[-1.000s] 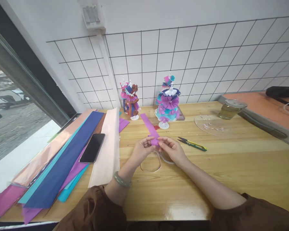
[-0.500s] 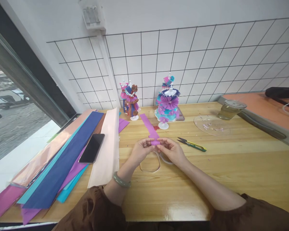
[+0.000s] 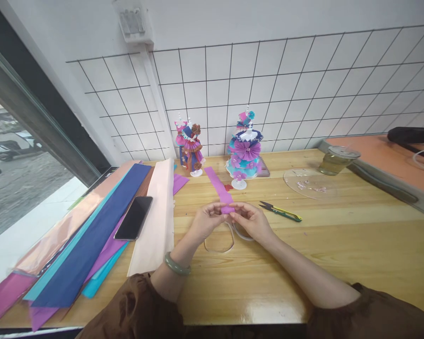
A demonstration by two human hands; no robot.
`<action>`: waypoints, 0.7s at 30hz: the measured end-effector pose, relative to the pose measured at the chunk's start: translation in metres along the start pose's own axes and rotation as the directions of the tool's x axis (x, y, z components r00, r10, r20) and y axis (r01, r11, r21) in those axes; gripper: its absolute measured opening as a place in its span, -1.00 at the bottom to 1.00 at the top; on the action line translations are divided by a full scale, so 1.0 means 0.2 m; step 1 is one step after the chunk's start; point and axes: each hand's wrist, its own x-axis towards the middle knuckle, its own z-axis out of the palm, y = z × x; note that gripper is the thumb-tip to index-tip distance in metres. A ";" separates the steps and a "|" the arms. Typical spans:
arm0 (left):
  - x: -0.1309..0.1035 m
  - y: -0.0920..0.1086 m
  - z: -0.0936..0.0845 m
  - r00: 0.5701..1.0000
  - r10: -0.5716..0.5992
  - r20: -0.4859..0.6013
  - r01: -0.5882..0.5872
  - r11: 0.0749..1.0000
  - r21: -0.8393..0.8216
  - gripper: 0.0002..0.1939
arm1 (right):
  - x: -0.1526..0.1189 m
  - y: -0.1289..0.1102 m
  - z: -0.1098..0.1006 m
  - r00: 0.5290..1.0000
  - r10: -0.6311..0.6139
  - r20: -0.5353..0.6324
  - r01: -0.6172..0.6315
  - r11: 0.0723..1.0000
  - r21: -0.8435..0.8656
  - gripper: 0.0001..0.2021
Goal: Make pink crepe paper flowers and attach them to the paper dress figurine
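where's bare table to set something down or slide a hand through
Widest: the table's right front, bounded by the right forearm, snips and plate. Smaller: between the forearms, by the front edge. Crowded: left, with papers and phone; back middle, with dress stands; and centre, where left hand and right hand hold a purple strip.
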 end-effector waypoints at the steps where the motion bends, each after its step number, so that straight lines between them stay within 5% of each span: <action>1: 0.00 0.00 0.00 1.000 -0.008 0.002 0.008 1.000 0.001 -0.63 | 0.00 0.00 0.00 1.000 0.006 0.003 -0.006 1.000 0.021 -0.69; 10: 0.00 -0.02 -0.01 0.999 -0.041 -0.013 0.041 0.999 0.000 -0.67 | 0.00 -0.01 -0.01 0.995 0.100 0.018 -0.102 0.980 0.169 -0.67; 21: 0.00 0.00 0.01 0.998 -0.051 -0.026 0.052 0.998 0.030 -0.74 | 0.01 -0.01 -0.01 0.996 0.089 0.010 -0.089 0.986 0.143 -0.80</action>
